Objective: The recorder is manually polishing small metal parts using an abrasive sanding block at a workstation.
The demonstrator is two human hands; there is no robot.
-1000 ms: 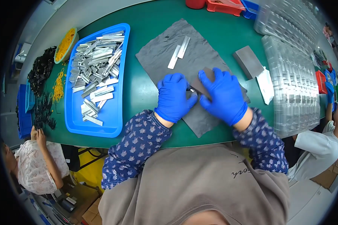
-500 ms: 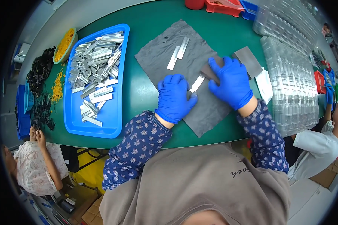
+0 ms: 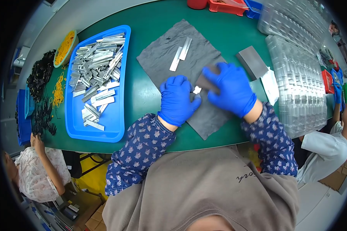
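My left hand [image 3: 177, 101], in a blue glove, is closed at the near end of a small silvery metal strip [image 3: 197, 90]. My right hand [image 3: 234, 91], gloved the same way, grips a dark grey-brown sanding block [image 3: 209, 79] and presses it over the strip, hiding most of it. Motion blurs the block and the right fingers. Both hands work on a dark grey cloth [image 3: 158, 57] laid askew on the green table. Farther up the cloth lie two metal strips [image 3: 176, 59], side by side and offset.
A blue tray [image 3: 121, 111] heaped with metal strips stands left. Beyond it are a bowl of yellow bands [image 3: 65, 48] and black bundles [image 3: 42, 73]. To the right lie another dark block [image 3: 252, 61], a white packet [image 3: 270, 86] and stacked clear plastic trays [image 3: 297, 88]. Co-workers sit at both sides.
My right hand has slid the block left and slightly nearer along the strip, covering more of it. My left hand stays almost in place.
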